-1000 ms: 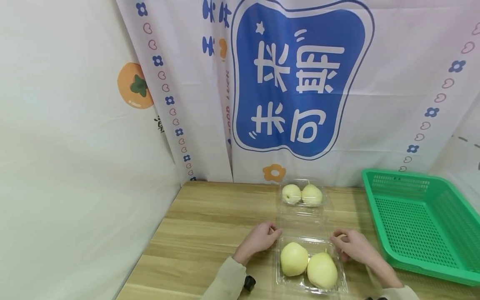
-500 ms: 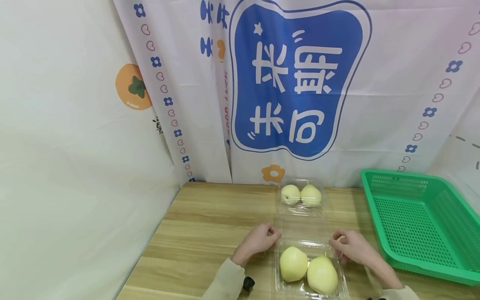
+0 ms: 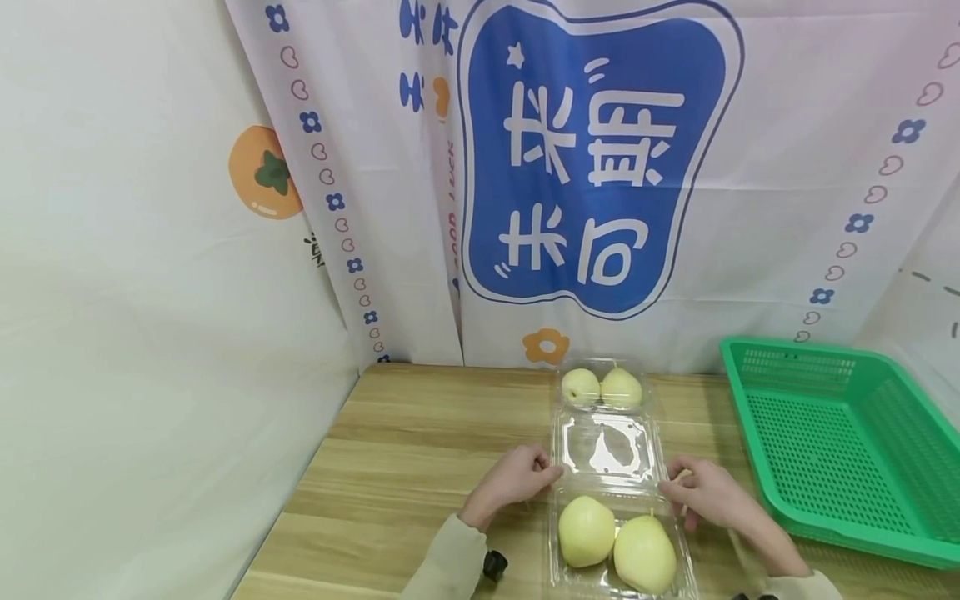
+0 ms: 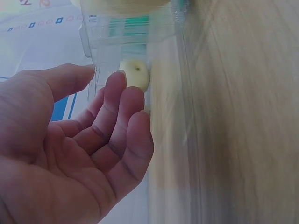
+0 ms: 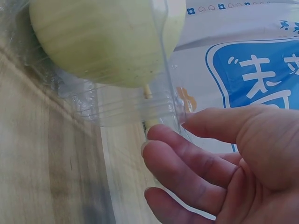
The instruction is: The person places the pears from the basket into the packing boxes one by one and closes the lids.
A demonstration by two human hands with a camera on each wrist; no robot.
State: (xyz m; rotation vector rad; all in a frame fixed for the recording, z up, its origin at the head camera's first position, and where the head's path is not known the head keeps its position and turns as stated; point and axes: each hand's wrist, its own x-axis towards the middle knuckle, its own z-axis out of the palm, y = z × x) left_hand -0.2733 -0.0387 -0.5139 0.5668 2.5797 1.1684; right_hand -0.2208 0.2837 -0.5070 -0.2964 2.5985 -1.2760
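Observation:
A clear plastic clamshell box (image 3: 553, 546) lies opened out near me, its lid (image 3: 606, 446) spread away from me. Inside sit two pale yellow pears, a left pear (image 3: 587, 532) and a right pear (image 3: 645, 554). At the left edge near the hinge, my left hand (image 3: 517, 477) pinches the plastic between thumb and fingertips. My right hand (image 3: 705, 492) pinches the opposite edge. In the right wrist view, the thumb touches the rim just below a pear (image 5: 103, 42). The left wrist view has the clear wall (image 4: 135, 35) running past the fingertips.
Behind the lid stands another clear box (image 3: 603, 363) with two pears (image 3: 621, 389). A green plastic basket (image 3: 738, 417) sits at the right on the wooden table (image 3: 420, 433). A printed cloth (image 3: 495, 333) hangs along the table's back edge.
The near box with its pears has shifted slightly toward me. Its lid now lies at a different angle and shows a bright glare. Both hands stay nearly in place.

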